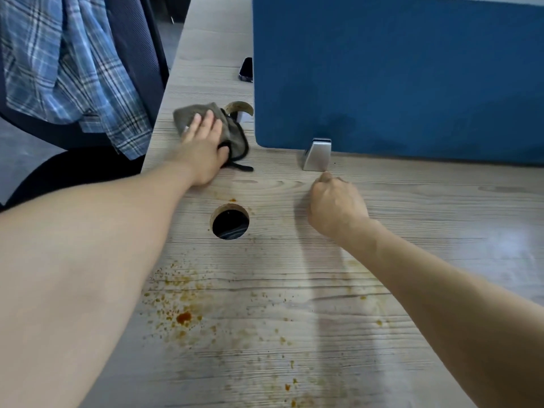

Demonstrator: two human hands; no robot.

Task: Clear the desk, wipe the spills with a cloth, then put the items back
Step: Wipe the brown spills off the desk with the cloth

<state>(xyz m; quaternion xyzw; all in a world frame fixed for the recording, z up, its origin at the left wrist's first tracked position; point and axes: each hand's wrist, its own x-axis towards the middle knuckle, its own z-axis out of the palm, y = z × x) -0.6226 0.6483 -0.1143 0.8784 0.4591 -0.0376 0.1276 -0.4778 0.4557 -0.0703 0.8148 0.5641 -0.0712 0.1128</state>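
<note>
Grey-brown cloth (206, 119) with a dark trimmed edge lies under the left hand (203, 145), whose grip is flat: the fingers are stretched out straight and press down on the fabric, while the thumb side sits against the cloth's dark border near a loose black loop. The cloth rests at the far left part of the tabletop (412, 207), close to its left edge and just in front of the blue partition's corner. The right hand (335, 204) hovers or rests low over the tabletop with its grip closed into a loose fist, fingers curled under; whether anything small is pinched at the fingertips cannot be told. It sits just in front of a silver metal bracket (317, 154) that clamps the blue partition (397, 72) to the tabletop.

Between the two forearms is a round cable hole (230, 221) cut through the pale wood-grain surface. Nearer the viewer, orange-brown spills (184, 318) speckle the wood, with one thicker blot at the left and scattered flecks spreading to the right and toward the near edge. A curved brownish piece (240, 106) shows just behind the cloth, touching the partition's edge. Farther back a dark phone (246, 69) lies partly hidden by the partition. Off the left edge stands a dark chair (138, 39) draped with a blue plaid shirt (67, 63).
</note>
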